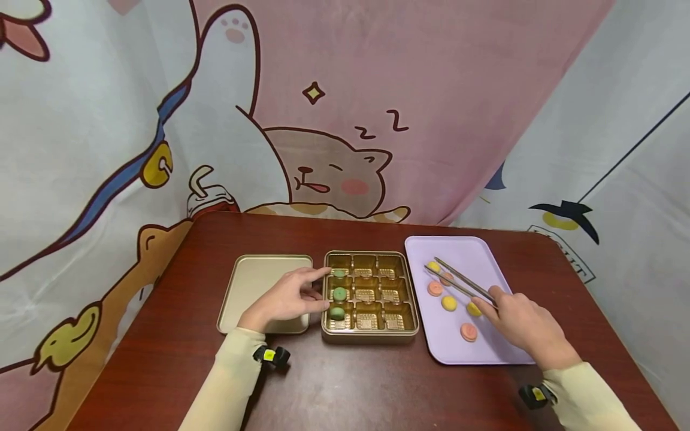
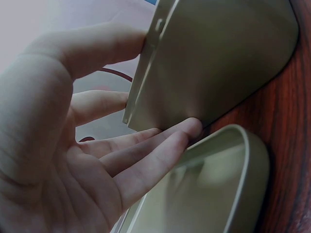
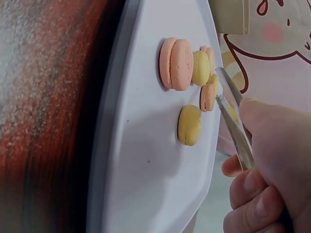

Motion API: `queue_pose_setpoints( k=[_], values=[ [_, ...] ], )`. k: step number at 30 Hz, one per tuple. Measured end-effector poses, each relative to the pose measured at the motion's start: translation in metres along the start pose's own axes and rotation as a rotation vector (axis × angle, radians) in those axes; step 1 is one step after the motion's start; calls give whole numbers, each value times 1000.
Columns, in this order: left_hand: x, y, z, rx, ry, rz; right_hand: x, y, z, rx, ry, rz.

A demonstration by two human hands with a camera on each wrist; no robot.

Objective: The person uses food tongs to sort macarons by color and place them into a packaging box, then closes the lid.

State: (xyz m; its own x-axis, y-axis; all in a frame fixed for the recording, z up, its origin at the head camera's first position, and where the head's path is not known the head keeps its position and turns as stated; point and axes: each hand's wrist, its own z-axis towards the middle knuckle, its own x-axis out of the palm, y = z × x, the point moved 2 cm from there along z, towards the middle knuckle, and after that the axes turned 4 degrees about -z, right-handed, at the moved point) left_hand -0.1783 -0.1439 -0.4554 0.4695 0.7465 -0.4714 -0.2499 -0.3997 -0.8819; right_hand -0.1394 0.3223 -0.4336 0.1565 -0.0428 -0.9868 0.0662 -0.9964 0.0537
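While the right hand (image 1: 521,323) grips the metal tweezers (image 1: 466,281), the left hand (image 1: 287,297) rests its fingertips against the gold box (image 1: 371,338), thumb and fingers apart. Green cookies (image 1: 339,294) sit in the box's left column. On the purple tray (image 1: 458,248), the farthest yellow cookie (image 1: 433,266) lies between the parted tips — whether touched, I cannot tell. A gentle, even squeeze should suit it — the neighbouring pink cookie (image 1: 448,276) is close.

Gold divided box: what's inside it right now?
The gold box holds three green macarons, one in each compartment of its left column; no macarons show in the middle and right columns. The compartment floor directly beneath each macaron is covered.
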Motion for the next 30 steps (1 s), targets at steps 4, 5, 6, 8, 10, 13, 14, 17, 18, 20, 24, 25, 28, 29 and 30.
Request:
queue_pose_setpoints(
  k=[4, 5, 6, 8, 10, 13, 14, 17, 18, 20, 24, 25, 28, 29, 30],
  values=[
    [0, 1, 0, -6, -2, -4, -1, 0, 0, -5, -4, -7],
    [0, 1, 0, -6, -2, -4, -1, 0, 0, -6, -4, -9],
    [0, 1, 0, -6, -2, -7, -1, 0, 0, -6, -4, -12],
    [0, 1, 1, -5, -1, -11, -1, 0, 0, -7, -4, -17],
    [1, 2, 1, -4, -1, -13, -1, 0, 1, -10, -5, -21],
    [1, 3, 1, -3, -2, -11, -2, 0, 1, -13, -5, -24],
    [1, 3, 1, -3, -2, -11, -3, 0, 1, -15, -4, -25],
    [0, 3, 1, -1, 0, -11, -4, 0, 0, -19, -4, -25],
    [0, 2, 1, 0, 0, -13, -4, 0, 0, -21, -5, -24],
    [0, 2, 1, 0, 1, -12, -4, 1, 0, -28, -9, -24],
    [0, 2, 1, -2, 3, -12, -5, 1, -1, -39, -19, -25],
    [0, 2, 1, -2, 3, -13, -5, 1, -2, -41, -20, -25],
    [0, 2, 1, -1, 3, -15, -5, 1, -2, -41, -20, -23],
    [1, 2, 1, 1, 2, -14, -5, 1, -2, -40, -20, -21],
    [1, 2, 1, 3, 2, -14, -5, 1, -2, -39, -20, -20]
  ],
)
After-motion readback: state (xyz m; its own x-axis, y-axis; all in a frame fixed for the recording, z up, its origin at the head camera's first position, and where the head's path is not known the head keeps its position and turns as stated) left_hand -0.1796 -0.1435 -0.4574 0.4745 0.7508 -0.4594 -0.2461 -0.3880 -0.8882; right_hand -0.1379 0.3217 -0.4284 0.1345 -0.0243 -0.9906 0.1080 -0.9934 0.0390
